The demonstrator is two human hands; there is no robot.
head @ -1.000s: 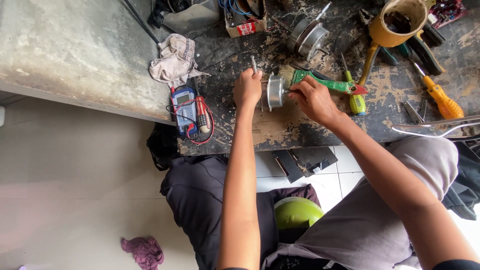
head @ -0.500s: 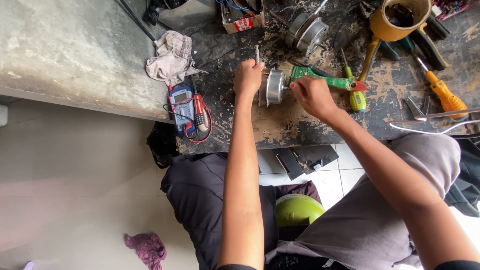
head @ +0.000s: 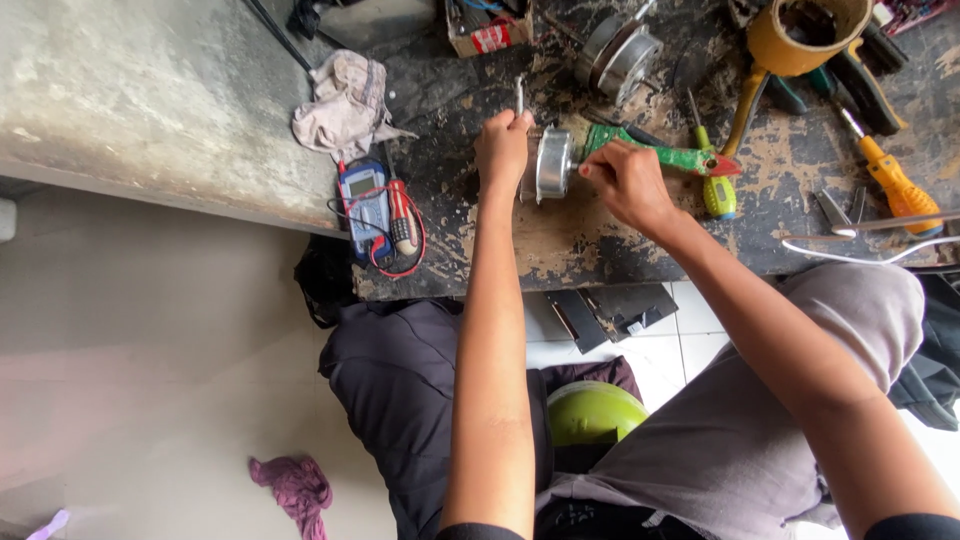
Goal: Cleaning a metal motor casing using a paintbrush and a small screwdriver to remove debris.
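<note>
A small round silver motor point(head: 553, 163) stands on edge on the dirty workbench point(head: 600, 240). My left hand point(head: 503, 150) grips its left side, fingers curled around it. My right hand point(head: 626, 182) is closed on the handle end of a green brush point(head: 668, 156), which lies across the bench to the right of the motor, with its near end against the motor's face. A thin metal rod point(head: 519, 94) sticks up just above my left hand.
A blue multimeter point(head: 366, 208) with red leads and a red-handled tool lies left, under a crumpled rag point(head: 347, 99). Another motor point(head: 619, 52), a yellow funnel-shaped cup point(head: 800, 38), orange screwdriver point(head: 892, 180) and green screwdriver point(head: 713, 172) crowd the right. A concrete slab point(head: 130, 100) is left.
Both hands and the motor stay together on the bench; the camera view shifted slightly. My right hand keeps working the brush at the motor's face.
</note>
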